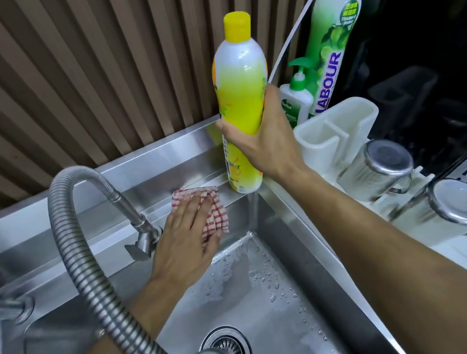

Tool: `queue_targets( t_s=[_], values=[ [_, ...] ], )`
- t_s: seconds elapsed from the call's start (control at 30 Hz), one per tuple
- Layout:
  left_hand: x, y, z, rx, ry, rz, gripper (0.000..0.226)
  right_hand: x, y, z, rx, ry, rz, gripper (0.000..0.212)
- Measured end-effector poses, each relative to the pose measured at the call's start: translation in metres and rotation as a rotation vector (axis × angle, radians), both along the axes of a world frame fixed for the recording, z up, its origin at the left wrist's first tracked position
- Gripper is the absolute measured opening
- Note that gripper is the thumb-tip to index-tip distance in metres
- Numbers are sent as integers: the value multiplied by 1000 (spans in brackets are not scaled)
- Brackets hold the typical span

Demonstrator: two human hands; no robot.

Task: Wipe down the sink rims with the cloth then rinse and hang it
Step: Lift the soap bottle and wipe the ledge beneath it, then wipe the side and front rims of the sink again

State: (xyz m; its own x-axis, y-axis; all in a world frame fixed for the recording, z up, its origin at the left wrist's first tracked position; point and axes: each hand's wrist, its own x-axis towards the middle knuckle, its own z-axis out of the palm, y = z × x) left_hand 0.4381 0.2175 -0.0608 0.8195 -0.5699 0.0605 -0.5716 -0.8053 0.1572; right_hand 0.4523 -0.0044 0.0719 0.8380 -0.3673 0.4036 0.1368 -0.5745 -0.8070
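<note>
Head view: a stainless steel sink [270, 295] is seen from above, its back rim [143, 170] running from nine o'clock up toward one o'clock; water drops are scattered over the basin floor, and a round drain strainer [227, 348] sits toward six o'clock. A red-and-white checked cloth [216, 211] is laid on the back ledge near the centre of the frame, with one end hanging over the edge into the basin; it is pressed flat by the left hand [186, 235], whose fingers are held straight and close together on top of it. At one o'clock from the cloth, a yellow dish-soap bottle [241, 93] with a yellow cap is gripped around its middle by the right hand [263, 140], fingers and thumb wrapped round it; the bottle is tilted slightly, and whether its base touches the ledge cannot be told. A ribbed flexible faucet hose [88, 253] arcs from the tap at nine o'clock of the cloth down to six o'clock. At two o'clock a green detergent bottle [329, 35] and a small pump soap bottle [298, 101] are stood against the wall, just beside a white plastic caddy [335, 129]; two steel cups [384, 170] are laid on a white rack at three o'clock.
</note>
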Motion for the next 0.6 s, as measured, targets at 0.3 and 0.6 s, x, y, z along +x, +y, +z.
queue_targets(
  t_s=[0.3, 0.6],
  values=[
    [-3, -4, -5, -38, -28, 37, 68, -13, -18, -20, 52, 275, 77, 92],
    [0, 5, 13, -383, 300, 105, 51, -81, 61, -66, 158, 206, -225, 50]
  ],
)
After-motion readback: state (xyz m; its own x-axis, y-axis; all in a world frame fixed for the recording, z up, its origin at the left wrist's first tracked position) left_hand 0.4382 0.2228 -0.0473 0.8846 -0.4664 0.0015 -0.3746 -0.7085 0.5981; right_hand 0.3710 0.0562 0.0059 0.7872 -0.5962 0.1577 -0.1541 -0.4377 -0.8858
